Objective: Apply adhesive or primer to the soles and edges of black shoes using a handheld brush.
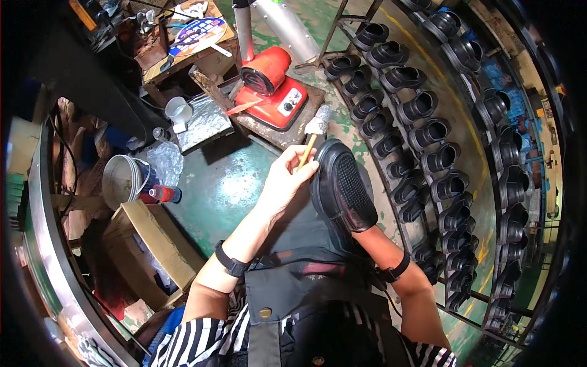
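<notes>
My left hand (290,170) pinches a thin wooden stick (307,151) between thumb and fingers. A whitish, wrapped or padded head (318,120) tops the stick, beside the toe of a black shoe (342,174). My right forearm runs up to the shoe's lower end, and my right hand (365,236) is inside it, holding the shoe up over my lap. Its fingers are hidden. A dotted panel and a glossy dark brown end show on the shoe's upturned side. Below it lies my dark apron (281,244).
A red heater-like machine (269,85) stands ahead on a wooden stand. Racks of black shoes (422,131) fill the right side. At left are a white bucket (125,180), a red bottle (165,194), a cardboard box (156,244) and a clear cup (178,110) by a foil-covered surface (205,122).
</notes>
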`<state>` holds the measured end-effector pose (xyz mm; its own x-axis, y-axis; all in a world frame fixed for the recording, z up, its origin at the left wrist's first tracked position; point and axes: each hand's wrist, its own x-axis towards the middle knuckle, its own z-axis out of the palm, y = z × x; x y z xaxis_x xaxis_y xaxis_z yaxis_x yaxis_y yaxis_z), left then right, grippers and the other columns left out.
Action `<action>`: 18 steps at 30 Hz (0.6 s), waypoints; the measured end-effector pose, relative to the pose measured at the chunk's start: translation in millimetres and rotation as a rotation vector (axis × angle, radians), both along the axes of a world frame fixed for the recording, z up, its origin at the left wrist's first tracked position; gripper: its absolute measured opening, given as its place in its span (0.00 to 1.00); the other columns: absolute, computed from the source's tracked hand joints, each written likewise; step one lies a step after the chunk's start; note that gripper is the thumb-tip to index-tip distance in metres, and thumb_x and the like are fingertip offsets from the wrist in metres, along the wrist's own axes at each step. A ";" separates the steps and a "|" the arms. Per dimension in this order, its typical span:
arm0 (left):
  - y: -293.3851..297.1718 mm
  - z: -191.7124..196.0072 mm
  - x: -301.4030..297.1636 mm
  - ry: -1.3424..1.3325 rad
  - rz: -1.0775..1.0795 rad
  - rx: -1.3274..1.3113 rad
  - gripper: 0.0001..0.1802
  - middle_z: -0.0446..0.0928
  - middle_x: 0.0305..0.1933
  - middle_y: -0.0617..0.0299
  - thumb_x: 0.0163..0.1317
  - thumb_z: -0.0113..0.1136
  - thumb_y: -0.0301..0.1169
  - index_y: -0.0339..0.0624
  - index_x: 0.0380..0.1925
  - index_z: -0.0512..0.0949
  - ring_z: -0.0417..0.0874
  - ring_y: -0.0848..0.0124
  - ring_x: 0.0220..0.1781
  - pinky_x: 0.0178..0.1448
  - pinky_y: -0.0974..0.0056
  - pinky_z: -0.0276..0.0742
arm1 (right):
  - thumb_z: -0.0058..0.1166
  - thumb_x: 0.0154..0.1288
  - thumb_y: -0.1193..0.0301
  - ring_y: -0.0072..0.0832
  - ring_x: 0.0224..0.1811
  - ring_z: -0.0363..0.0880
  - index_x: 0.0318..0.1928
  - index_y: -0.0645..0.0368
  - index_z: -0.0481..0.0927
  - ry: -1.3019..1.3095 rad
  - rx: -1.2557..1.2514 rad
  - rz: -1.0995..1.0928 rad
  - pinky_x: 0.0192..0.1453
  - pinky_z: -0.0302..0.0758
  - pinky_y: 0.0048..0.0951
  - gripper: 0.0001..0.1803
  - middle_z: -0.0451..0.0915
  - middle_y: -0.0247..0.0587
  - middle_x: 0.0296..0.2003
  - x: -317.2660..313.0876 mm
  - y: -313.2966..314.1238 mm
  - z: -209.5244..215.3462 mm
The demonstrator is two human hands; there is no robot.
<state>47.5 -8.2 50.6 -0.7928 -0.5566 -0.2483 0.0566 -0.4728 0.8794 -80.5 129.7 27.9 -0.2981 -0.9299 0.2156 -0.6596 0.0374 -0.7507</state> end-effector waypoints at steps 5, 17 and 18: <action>6.6 4.8 3.9 -0.024 0.009 -0.059 0.18 0.70 0.39 0.69 0.59 0.70 0.31 0.40 0.45 0.73 0.70 0.80 0.43 0.50 0.73 0.67 | 0.48 0.72 0.72 0.43 0.65 0.66 0.66 0.65 0.64 0.035 0.003 -0.022 0.72 0.61 0.38 0.25 0.68 0.55 0.62 10.7 8.2 9.4; 17.6 3.2 3.3 -0.005 -0.026 -0.150 0.17 0.67 0.31 0.75 0.60 0.68 0.31 0.46 0.46 0.72 0.62 0.85 0.27 0.30 0.75 0.55 | 0.51 0.70 0.73 0.41 0.66 0.67 0.67 0.65 0.64 -0.105 0.081 -0.013 0.72 0.61 0.35 0.26 0.69 0.54 0.62 6.0 20.2 23.6; 19.1 3.2 2.2 -0.005 -0.026 -0.155 0.17 0.67 0.30 0.76 0.60 0.67 0.31 0.47 0.46 0.72 0.61 0.86 0.24 0.26 0.76 0.52 | 0.51 0.70 0.73 0.41 0.66 0.67 0.67 0.65 0.64 -0.121 0.106 -0.021 0.72 0.61 0.35 0.26 0.69 0.53 0.62 5.4 20.8 23.3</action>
